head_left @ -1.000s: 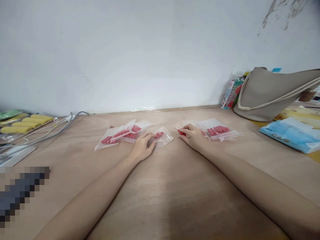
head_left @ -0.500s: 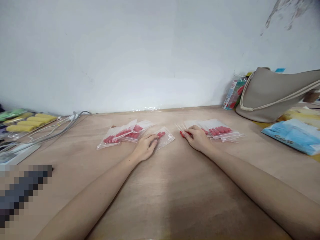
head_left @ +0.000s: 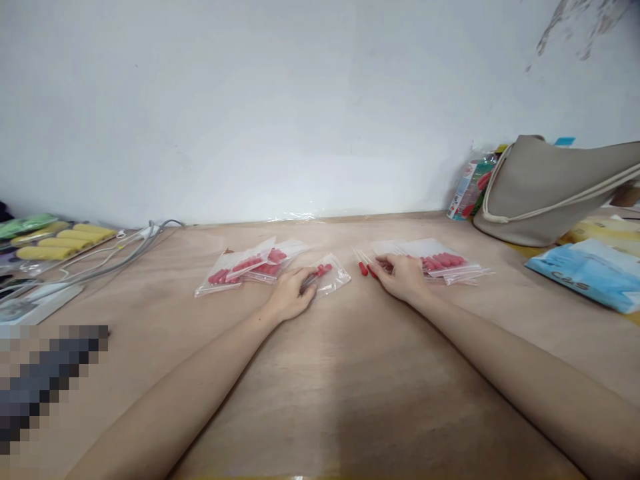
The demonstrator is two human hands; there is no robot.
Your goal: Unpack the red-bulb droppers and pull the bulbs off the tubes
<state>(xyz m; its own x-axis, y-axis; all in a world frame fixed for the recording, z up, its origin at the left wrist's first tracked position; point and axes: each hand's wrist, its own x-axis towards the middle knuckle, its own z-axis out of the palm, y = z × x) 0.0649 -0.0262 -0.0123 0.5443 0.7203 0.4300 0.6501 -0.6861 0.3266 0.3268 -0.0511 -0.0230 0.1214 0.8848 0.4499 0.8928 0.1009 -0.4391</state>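
Observation:
My left hand (head_left: 290, 293) rests on a small clear zip bag (head_left: 330, 275) holding a few red-tipped pieces, its fingers curled on the bag's near edge. Left of it lies a pile of filled clear bags with red pieces (head_left: 245, 267). My right hand (head_left: 403, 275) lies on the table with its fingers bent over a few loose red-tipped sticks (head_left: 366, 267). Just behind it sits another stack of clear bags with red pieces (head_left: 440, 261).
A wooden table (head_left: 320, 387) runs up to a white wall. A grey bag (head_left: 550, 190) and a colourful packet (head_left: 467, 190) stand at the right rear, with a blue pack (head_left: 585, 270) nearby. Grey cables (head_left: 115, 257) and yellow rolls (head_left: 60, 243) lie at the left.
My right hand has slid slightly right, uncovering the red tips of the loose sticks. My left hand stays on the small bag, fingers curling a little more.

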